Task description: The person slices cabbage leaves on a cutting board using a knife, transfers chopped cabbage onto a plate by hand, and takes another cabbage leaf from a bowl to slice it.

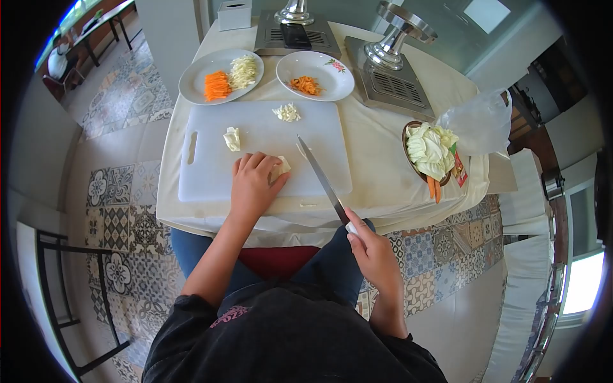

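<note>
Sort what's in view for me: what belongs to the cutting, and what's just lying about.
Part of the cutting:
- knife, in the right hand
- pale piece under the left hand
- white cutting board
- chopped pale pile
- probably the orange shreds and pale shreds

Apparently just lying about:
- black phone
- tissue box
- plastic bag
</note>
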The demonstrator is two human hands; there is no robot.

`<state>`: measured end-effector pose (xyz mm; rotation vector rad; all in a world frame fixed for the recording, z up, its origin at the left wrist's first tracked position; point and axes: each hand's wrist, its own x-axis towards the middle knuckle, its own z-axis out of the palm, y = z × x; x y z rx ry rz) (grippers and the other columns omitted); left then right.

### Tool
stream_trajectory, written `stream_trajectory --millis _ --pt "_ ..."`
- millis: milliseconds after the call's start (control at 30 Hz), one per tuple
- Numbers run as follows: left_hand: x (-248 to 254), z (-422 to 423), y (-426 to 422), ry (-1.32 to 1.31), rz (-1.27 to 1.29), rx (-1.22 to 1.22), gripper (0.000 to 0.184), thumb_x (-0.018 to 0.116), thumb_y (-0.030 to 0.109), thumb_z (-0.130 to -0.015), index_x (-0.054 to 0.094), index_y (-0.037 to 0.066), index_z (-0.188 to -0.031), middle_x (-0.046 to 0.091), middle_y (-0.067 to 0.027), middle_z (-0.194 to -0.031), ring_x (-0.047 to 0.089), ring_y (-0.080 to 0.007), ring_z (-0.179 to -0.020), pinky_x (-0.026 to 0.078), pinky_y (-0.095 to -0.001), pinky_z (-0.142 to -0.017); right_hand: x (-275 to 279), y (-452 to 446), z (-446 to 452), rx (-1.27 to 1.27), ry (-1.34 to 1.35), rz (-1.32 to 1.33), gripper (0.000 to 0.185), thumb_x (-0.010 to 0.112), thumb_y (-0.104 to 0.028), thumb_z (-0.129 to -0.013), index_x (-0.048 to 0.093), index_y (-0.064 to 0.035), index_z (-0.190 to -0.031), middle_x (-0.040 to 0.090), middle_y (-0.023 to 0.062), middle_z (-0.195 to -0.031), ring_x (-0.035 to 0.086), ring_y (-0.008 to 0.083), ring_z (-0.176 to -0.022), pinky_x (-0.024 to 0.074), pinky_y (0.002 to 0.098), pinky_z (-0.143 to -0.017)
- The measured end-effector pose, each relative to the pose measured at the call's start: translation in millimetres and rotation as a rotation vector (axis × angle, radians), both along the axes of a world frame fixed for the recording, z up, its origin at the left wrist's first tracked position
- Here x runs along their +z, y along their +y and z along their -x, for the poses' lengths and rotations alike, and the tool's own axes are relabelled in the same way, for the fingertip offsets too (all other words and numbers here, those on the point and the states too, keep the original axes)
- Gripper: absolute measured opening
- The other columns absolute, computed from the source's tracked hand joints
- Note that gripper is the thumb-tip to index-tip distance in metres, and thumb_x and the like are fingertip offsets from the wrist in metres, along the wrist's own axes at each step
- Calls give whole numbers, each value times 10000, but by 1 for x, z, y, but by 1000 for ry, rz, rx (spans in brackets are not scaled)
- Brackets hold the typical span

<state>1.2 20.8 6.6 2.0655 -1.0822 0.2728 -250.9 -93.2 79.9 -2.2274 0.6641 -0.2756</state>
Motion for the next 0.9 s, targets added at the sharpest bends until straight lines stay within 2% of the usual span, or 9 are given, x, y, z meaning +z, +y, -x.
stream_trajectory --millis 167,300,367,600,700,800,900 --pt "3 -7 14 82 109 2 238 770 111 -813 712 95 -1043 690 -66 -1043 617 -293 -1010 465 -452 -941 3 -4 -2 7 39 -30 498 589 -96 -994 519 -157 -1484 694 259 -957 688 398 -831 528 396 -752" --pt "7 -12 24 -39 24 -169 270 714 110 -877 713 123 -1148 697 -42 -1164 609 -283 -1132 451 -425 -991 -3 -13 -1 51 -59 10 497 591 -96 -994 523 -155 -1483 701 248 -961 693 376 -814 529 384 -748" --pt "10 -8 23 -87 -33 -204 298 699 100 -891 713 137 -1186 691 -31 -1232 599 -276 -1195 442 -426 -1024 1 -14 -4 44 -6 -9 497 592 -93 -992 525 -152 -1481 703 249 -982 691 378 -820 531 385 -753" --pt "3 0 9 -94 -105 -156 321 691 149 -916 703 160 -1236 673 -18 -1292 579 -268 -1250 410 -479 -1083 -3 -20 -4 32 -39 15 496 595 -91 -989 529 -150 -1477 708 245 -1018 694 376 -839 534 389 -762" --pt "1 3 1 -96 -84 -134 317 694 156 -914 699 156 -1231 675 -20 -1283 580 -274 -1247 409 -487 -1083 -1 -22 -4 26 3 34 497 601 -78 -990 536 -137 -1479 725 188 -991 628 169 -754 515 289 -782" --pt "1 4 -3 -85 -30 -116 309 706 147 -896 699 138 -1204 681 -37 -1250 589 -282 -1216 423 -471 -1061 0 -23 -4 34 -16 18 492 597 -96 -989 532 -149 -1474 710 239 -1038 696 375 -846 536 392 -768" --pt "6 4 -4 -61 47 -78 304 723 114 -864 704 121 -1167 687 -56 -1204 602 -296 -1167 440 -456 -1026 -5 -24 -4 73 -90 53 490 593 -97 -992 530 -150 -1475 711 234 -1041 696 369 -849 535 389 -763"
